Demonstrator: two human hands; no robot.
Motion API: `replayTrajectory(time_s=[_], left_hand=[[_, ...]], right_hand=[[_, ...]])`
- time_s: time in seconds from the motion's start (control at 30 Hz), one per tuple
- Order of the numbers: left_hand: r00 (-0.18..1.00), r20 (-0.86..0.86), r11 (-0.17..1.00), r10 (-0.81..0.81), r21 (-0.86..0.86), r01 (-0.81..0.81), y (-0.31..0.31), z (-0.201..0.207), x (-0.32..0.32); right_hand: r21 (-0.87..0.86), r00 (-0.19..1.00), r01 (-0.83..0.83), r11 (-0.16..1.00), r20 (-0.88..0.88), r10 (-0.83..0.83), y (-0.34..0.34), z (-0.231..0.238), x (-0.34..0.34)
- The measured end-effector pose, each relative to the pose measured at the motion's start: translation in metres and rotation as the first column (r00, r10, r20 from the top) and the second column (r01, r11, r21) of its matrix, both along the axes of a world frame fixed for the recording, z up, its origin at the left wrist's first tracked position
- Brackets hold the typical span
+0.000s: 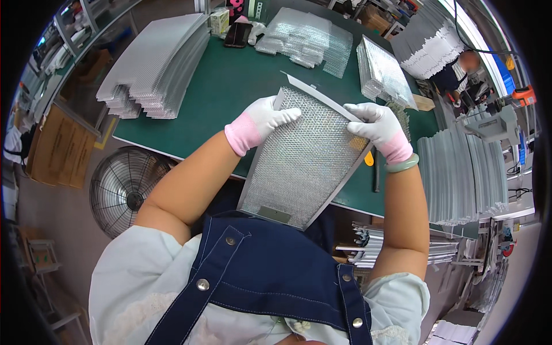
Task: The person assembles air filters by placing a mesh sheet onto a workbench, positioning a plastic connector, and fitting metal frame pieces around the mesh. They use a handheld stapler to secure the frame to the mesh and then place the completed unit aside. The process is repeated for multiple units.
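You hold the rectangular silvery mesh panel with grey metal edging (302,161) tilted above the near table edge. Your white-gloved left hand (265,119) closes on its 10 o'clock corner, thumb across the mesh, fingers mostly hidden behind; your white-gloved right hand (374,125) pinches the edging near 2 o'clock, thumb and fingers nearly together. It should be light and fairly stiff, its mesh easily dented and edges perhaps sharp, so hold the edging and spare the face. Around the panel, the dark-green flat tabletop (230,77) carries stacked silvery mesh sheets (155,57) at 10 o'clock and a black rectangular phone (238,35) near 11. A round black wire-caged fan (131,192) stands just below 9.
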State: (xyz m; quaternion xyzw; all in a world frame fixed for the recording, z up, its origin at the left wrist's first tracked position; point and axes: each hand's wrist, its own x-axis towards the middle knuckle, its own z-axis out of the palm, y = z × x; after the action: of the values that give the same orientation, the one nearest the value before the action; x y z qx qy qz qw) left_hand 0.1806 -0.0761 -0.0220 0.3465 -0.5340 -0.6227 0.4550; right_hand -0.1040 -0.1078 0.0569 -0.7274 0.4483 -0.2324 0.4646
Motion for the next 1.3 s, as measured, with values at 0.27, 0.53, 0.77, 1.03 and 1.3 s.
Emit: replayTrajectory(time_s=[0.27,0.53,0.77,1.03,1.3], left_hand=[[0.980,0.118,0.985,0.157,-0.083,-0.148,-0.010,-0.003,-0.007],[0.655,0.151,0.491,0.740,-0.787,-0.374,-0.014,0.008,-0.010],[0.630,0.108,0.526,0.769,-0.668,-0.527,0.000,0.006,-0.035],[0.918,-0.138,0.898,0.373,-0.196,-0.394,-0.002,-0.001,-0.038],[0.946,-0.232,0.940,0.228,-0.199,-0.276,0.004,0.008,-0.026]], right_hand=[[-0.136,0.996,-0.009,0.991,0.085,0.021,0.000,-0.013,-0.004],[-0.104,0.992,0.107,0.989,0.084,-0.099,0.006,-0.022,-0.011],[-0.052,0.975,0.161,0.986,0.161,-0.151,0.009,-0.031,-0.021],[-0.066,0.971,0.172,0.983,0.182,-0.157,0.010,-0.029,-0.026],[-0.087,0.984,0.152,0.985,0.110,-0.142,0.011,-0.024,-0.028]])
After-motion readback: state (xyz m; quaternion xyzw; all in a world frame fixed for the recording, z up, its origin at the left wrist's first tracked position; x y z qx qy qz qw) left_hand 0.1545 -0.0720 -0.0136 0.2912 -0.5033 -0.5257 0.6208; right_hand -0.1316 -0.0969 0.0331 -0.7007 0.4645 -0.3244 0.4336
